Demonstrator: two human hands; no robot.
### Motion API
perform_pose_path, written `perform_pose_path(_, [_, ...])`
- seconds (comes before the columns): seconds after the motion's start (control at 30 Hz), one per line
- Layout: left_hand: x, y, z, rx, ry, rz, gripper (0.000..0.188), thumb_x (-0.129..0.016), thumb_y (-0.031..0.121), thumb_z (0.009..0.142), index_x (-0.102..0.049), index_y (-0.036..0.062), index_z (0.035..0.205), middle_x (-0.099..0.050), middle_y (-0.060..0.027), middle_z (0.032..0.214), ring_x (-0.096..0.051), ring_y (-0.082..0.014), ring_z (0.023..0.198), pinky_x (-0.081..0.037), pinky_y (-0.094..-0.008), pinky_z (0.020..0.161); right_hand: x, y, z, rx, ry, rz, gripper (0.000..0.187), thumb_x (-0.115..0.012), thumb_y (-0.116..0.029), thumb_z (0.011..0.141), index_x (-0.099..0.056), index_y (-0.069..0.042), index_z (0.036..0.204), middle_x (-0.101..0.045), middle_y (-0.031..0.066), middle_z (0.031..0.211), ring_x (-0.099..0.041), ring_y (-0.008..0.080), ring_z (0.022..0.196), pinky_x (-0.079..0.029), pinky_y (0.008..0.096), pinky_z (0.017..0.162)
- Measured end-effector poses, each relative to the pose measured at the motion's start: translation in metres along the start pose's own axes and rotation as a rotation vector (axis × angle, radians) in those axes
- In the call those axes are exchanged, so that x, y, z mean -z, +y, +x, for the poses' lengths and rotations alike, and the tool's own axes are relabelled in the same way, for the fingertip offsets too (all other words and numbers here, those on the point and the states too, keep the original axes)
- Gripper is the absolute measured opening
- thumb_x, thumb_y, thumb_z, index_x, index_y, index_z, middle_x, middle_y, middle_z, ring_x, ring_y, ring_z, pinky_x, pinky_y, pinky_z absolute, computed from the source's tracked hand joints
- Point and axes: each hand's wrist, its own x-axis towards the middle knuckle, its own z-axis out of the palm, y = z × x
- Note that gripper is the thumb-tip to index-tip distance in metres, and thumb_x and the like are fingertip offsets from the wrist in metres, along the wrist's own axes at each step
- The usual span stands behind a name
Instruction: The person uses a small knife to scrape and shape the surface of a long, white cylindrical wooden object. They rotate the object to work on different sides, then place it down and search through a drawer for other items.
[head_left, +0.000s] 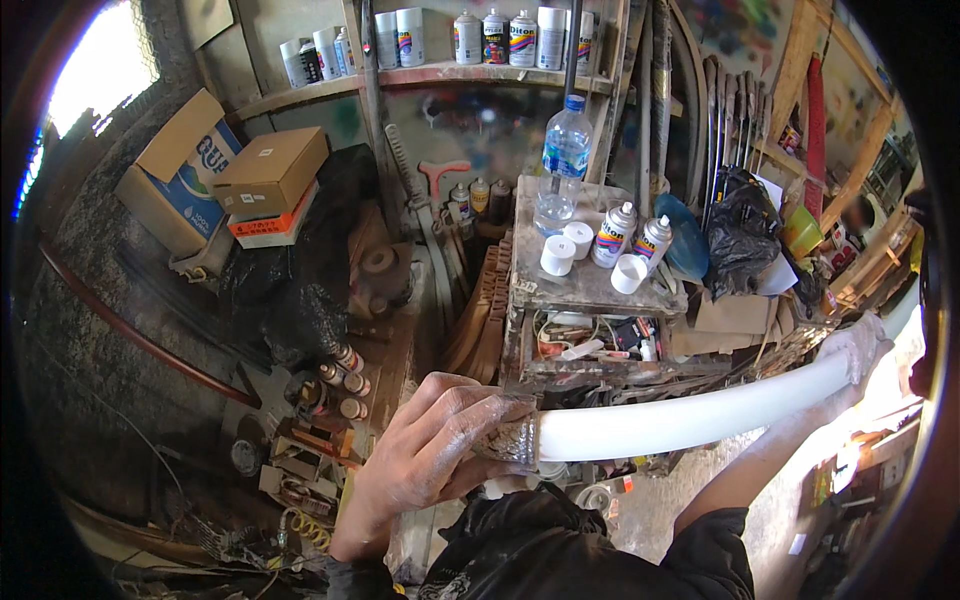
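Note:
A long, smooth white piece (690,425), gently curved, stretches from the middle of the view to the right edge. Its near end carries a rough, greyish patterned band (512,441). My left hand (435,440), dusted with white powder, is wrapped round that banded end. Farther along, my right hand (852,350) is closed round the white piece, its fingers whitish with dust; I cannot tell whether it also holds something thin. Behind the piece stands a stained small table (545,292) with two spray cans (613,235), white caps (557,256) and a clear water bottle (567,150).
Spray cans (522,40) line a shelf (440,74) on the back wall. Cardboard boxes (270,170) are stacked at the left, above small paint cans (352,382). A black plastic bag (745,225) hangs at the right. Clutter fills the table's lower shelf (600,340).

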Motion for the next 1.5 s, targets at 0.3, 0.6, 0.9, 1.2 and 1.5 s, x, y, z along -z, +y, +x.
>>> perform_pose_path(0.3, [0.001,0.011,-0.001,-0.016,-0.017,0.017,0.075,-0.083,0.018,0.065,-0.052,0.0017,0.13,-0.065,-0.011,0.113,-0.06,-0.0303,0.097,-0.051,-0.0395,0.082,-0.013,-0.008,0.009,-0.012,-0.032,0.011,0.018,-0.045,-0.018,0.104,-0.038,-0.01,0.089,-0.035,-0.0005,0.061,-0.037,0.0113,0.047,-0.037,0.0248,0.044])
perform_pose_path(0.6, [0.0,0.015,-0.001,0.002,-0.201,0.009,0.062,-0.075,0.03,0.074,-0.058,0.0051,0.128,-0.058,-0.0085,0.099,-0.052,-0.0263,0.084,-0.044,-0.0392,0.072,-0.003,-0.022,0.009,-0.071,0.178,-0.281,0.032,-0.05,-0.021,0.103,-0.038,0.004,0.12,-0.035,-0.0007,0.067,-0.037,0.0102,0.055,-0.037,0.0235,0.053])
perform_pose_path(0.9, [-0.028,0.003,-0.01,-0.051,-0.097,-0.294,0.047,-0.074,0.032,0.08,-0.056,-0.0038,0.104,-0.061,-0.0142,0.092,-0.057,-0.0326,0.074,-0.048,-0.0415,0.066,0.006,-0.008,0.01,0.282,0.284,-0.779,0.067,-0.047,-0.025,0.104,-0.013,0.011,0.149,-0.044,0.0101,0.091,-0.051,0.0168,0.081,-0.049,0.0341,0.095])
perform_pose_path(1.2, [-0.044,0.007,-0.023,0.096,-0.022,-0.302,0.045,-0.08,0.02,0.076,-0.054,-0.0078,0.101,-0.06,-0.0183,0.09,-0.059,-0.0342,0.074,-0.049,-0.0408,0.063,0.009,0.01,0.017,0.435,0.367,-1.042,0.053,-0.05,-0.01,0.101,-0.025,0.02,0.138,-0.049,0.0285,0.132,-0.056,0.0255,0.117,-0.041,0.0379,0.114])
perform_pose_path(1.5, [-0.049,0.002,-0.022,0.049,-0.027,-0.22,0.041,-0.075,0.018,0.079,-0.053,-0.007,0.104,-0.056,-0.0183,0.088,-0.054,-0.0363,0.07,-0.046,-0.0432,0.058,0.024,-0.007,0.021,0.298,0.248,-0.898,0.019,-0.05,-0.003,0.1,-0.042,0.011,0.109,-0.043,0.0093,0.083,-0.045,0.0159,0.074,-0.043,0.0271,0.069])
